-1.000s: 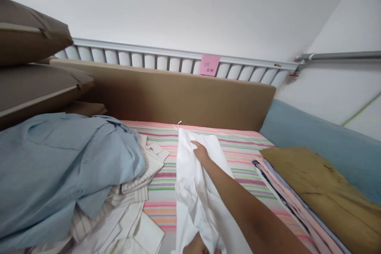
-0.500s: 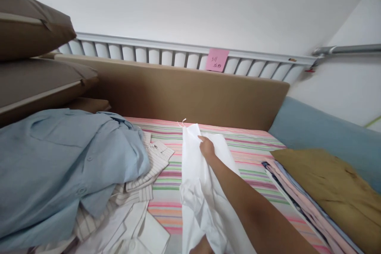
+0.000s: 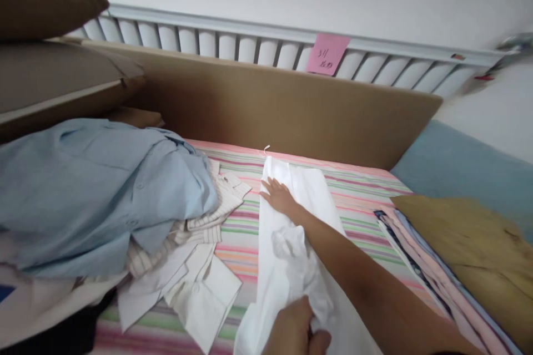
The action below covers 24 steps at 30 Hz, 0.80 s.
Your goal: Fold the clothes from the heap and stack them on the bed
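A white garment (image 3: 291, 266) lies stretched lengthwise on a striped sheet (image 3: 358, 199). My right hand (image 3: 278, 196) rests flat on its far end, fingers spread, the forearm lying along the cloth. My left hand (image 3: 293, 333) is at the bottom edge, fingers closed on a bunched fold of the same white garment.
A heap of clothes sits at the left, a light blue shirt (image 3: 91, 188) on top of striped and white pieces (image 3: 195, 277). Folded pink and mustard garments (image 3: 466, 255) are stacked at the right. A tan headboard (image 3: 266, 105) with a pink note (image 3: 327, 54) stands behind; brown cushions (image 3: 50, 39) are at far left.
The view has tilted down and moved closer. My left hand has come further into view, gripping the bunched cloth. My right hand has flattened and shifted slightly left on the garment.
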Tool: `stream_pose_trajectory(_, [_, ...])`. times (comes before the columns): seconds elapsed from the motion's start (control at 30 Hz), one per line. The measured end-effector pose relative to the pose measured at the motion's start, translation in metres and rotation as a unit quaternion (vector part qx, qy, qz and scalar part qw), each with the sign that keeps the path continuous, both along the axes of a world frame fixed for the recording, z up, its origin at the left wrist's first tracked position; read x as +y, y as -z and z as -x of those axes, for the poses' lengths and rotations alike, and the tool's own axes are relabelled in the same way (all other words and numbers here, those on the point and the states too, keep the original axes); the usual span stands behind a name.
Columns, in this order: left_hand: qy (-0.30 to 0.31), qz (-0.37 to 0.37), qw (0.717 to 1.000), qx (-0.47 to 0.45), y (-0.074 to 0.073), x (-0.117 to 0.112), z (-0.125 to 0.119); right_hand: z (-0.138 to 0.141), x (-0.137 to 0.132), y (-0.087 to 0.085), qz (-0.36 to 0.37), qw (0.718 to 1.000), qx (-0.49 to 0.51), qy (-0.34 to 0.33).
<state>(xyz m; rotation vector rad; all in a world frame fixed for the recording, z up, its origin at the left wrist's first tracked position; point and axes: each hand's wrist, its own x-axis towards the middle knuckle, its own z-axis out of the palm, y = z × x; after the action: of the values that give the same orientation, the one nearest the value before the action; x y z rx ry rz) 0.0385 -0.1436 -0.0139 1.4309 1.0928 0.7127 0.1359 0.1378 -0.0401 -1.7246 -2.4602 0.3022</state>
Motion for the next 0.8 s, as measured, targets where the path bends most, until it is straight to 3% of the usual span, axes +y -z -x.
stream_pose_trajectory(0.1, [0.066, 0.003, 0.998, 0.025, -0.015, -0.016, 0.001, 0.000, 0.000, -0.009, 0.046, 0.999, 0.014, -0.006])
stream_pose_trajectory(0.2, [0.103, -0.055, 0.993, 0.002, -0.035, -0.022, 0.008, -0.009, -0.024, -0.038, 0.062, 0.997, 0.049, -0.019])
stream_pose_trajectory(0.27, [0.081, -0.101, 0.991, -0.008, -0.044, -0.020, 0.020, -0.024, -0.060, -0.060, 0.057, 0.994, 0.094, -0.022])
stream_pose_trajectory(0.33, [0.009, -0.136, 0.991, -0.005, -0.045, -0.018, 0.037, -0.049, -0.106, -0.076, 0.068, 0.981, 0.180, -0.005])
stream_pose_trajectory(0.4, [-0.106, -0.152, 0.983, 0.006, -0.037, -0.021, 0.058, -0.080, -0.153, -0.082, 0.114, 0.946, 0.302, 0.040])
stream_pose_trajectory(0.5, [-0.258, -0.150, 0.954, 0.041, -0.010, -0.042, 0.085, -0.122, -0.207, -0.080, 0.209, 0.843, 0.478, 0.131])
stream_pose_trajectory(0.57, [-0.286, -0.176, 0.938, 0.091, 0.009, -0.062, 0.093, -0.136, -0.230, -0.077, 0.237, 0.781, 0.551, 0.171])
stream_pose_trajectory(0.6, [-0.280, -0.207, 0.929, 0.124, 0.017, -0.073, 0.093, -0.138, -0.237, -0.076, 0.236, 0.769, 0.565, 0.183])
stream_pose_trajectory(0.63, [-0.264, -0.245, 0.919, 0.162, 0.022, -0.082, 0.091, -0.136, -0.243, -0.075, 0.225, 0.773, 0.561, 0.192])
stream_pose_trajectory(0.7, [-0.222, -0.319, 0.889, 0.243, 0.026, -0.097, 0.079, -0.124, -0.248, -0.076, 0.174, 0.811, 0.520, 0.204])
stream_pose_trajectory(0.77, [-0.194, -0.360, 0.853, 0.324, 0.022, -0.104, 0.063, -0.107, -0.249, -0.078, 0.111, 0.837, 0.490, 0.218])
stream_pose_trajectory(0.8, [-0.187, -0.367, 0.837, 0.362, 0.019, -0.106, 0.055, -0.100, -0.248, -0.079, 0.088, 0.836, 0.492, 0.226])
